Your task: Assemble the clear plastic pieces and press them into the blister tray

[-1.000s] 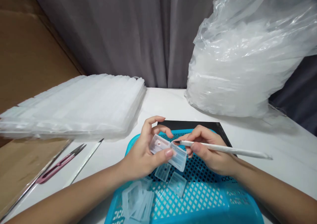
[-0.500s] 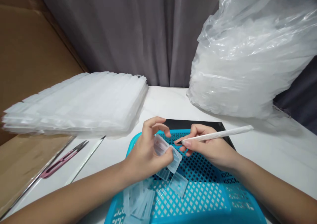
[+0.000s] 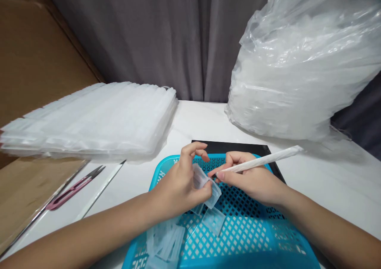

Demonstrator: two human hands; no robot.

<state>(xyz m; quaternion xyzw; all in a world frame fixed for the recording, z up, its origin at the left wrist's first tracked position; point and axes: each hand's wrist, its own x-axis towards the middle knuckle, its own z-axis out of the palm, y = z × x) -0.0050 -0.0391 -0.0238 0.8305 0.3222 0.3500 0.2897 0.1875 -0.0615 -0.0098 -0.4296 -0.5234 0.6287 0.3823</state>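
My left hand (image 3: 186, 181) pinches a small clear plastic case (image 3: 214, 196) over the basket, thumb in front and index finger curled above it. In my right hand (image 3: 256, 179) is a slim craft knife (image 3: 263, 159) with a white-wrapped handle, gripped like a pen. Its dark tip points left and meets the upper edge of the case; the exact contact is hidden by my fingers. Below both hands is a blue plastic basket (image 3: 238, 243) with lattice holes. Inside it lie a loose clear piece (image 3: 213, 221) and several more clear pieces (image 3: 166, 241) at the left.
Pink-handled thread snips (image 3: 71, 191) and a second white tool with a dark point (image 3: 99, 191) lie left. Behind them sits a stack of translucent plastic sheets (image 3: 98, 118). A full clear bag (image 3: 297, 82) stands back right. A black flat item (image 3: 232, 146) lies behind the basket.
Both hands have come closer together: my left hand with the case moved slightly right, and the knife tip moved left onto the case. The camera view shifted a little.
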